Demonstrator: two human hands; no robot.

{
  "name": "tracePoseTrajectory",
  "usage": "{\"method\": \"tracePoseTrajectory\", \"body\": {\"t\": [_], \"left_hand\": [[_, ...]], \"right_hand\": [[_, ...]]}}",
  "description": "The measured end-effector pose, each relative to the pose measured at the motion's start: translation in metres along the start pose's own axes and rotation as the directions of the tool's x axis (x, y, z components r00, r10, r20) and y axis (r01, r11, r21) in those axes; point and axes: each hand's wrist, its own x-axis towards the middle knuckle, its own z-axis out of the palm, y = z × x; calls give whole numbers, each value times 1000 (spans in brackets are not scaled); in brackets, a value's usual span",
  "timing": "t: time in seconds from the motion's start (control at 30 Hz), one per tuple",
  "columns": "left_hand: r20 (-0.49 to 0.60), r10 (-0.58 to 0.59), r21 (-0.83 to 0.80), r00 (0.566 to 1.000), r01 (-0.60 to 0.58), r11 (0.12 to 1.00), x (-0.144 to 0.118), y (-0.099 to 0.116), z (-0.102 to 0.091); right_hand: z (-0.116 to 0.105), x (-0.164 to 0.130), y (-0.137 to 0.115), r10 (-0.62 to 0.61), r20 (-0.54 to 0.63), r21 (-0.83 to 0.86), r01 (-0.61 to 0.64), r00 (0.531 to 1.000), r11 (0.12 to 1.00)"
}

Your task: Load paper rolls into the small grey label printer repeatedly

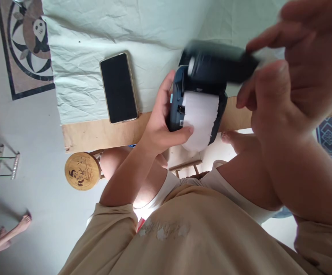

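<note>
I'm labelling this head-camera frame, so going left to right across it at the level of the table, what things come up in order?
Panda floor mat → phone lying on the pale cloth → left hand gripping the open printer's side → white paper roll in the printer → right hand on its raised dark lid.

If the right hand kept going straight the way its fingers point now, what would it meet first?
The right hand points left across the picture, fingertips already on the printer's raised dark lid. Past that, the phone lies on the pale cloth in roughly that line, though depth is hard to judge.
</note>
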Motion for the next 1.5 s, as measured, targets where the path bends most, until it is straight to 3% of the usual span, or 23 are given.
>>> {"method": "tracePoseTrajectory", "body": {"t": [0.07, 0.13, 0.4, 0.5, 0.57, 0.7, 0.9, 1.13, 1.37, 1.5], "left_hand": [[-5, -6, 4, 1000, 6, 1000, -1, 4, 1], [-9, -29, 10, 1000, 29, 1000, -1, 7, 2], [1, -44, -82, 999, 44, 996, -1, 12, 4], [-26, -51, -108, 998, 48, 993, -2, 13, 7], [-45, -36, -147, 998, 29, 989, -2, 14, 9], [-156, -58, -163, 986, 32, 986, -3, 18, 14], [-145, -183, -181, 972, 156, 971, -4, 30, 15], [-172, -219, -238, 960, 176, 955, -2, 31, 17], [-213, -241, -225, 947, 193, 955, -1, 36, 23], [-241, -287, -315, 927, 205, 927, 2, 37, 25]], "right_hand": [[4, -3, -5, -33, -40, -105, 28, 999, 994], [6, -5, -6, -40, 61, -164, 50, 997, 985], [2, -3, -2, -18, 252, -78, 39, 968, 996], [3, -3, -2, 142, 309, 42, -163, 940, 986], [5, -4, 0, 240, 391, 144, -316, 889, 938], [12, -6, 2, 269, 511, 240, -436, 816, 868], [17, -6, 3, 216, 520, 272, -400, 826, 875], [20, -8, 8, 194, 469, 222, -327, 862, 918], [20, -8, 13, 159, 477, 198, -282, 864, 939], [18, -10, 11, 202, 464, 156, -305, 862, 940]]}}
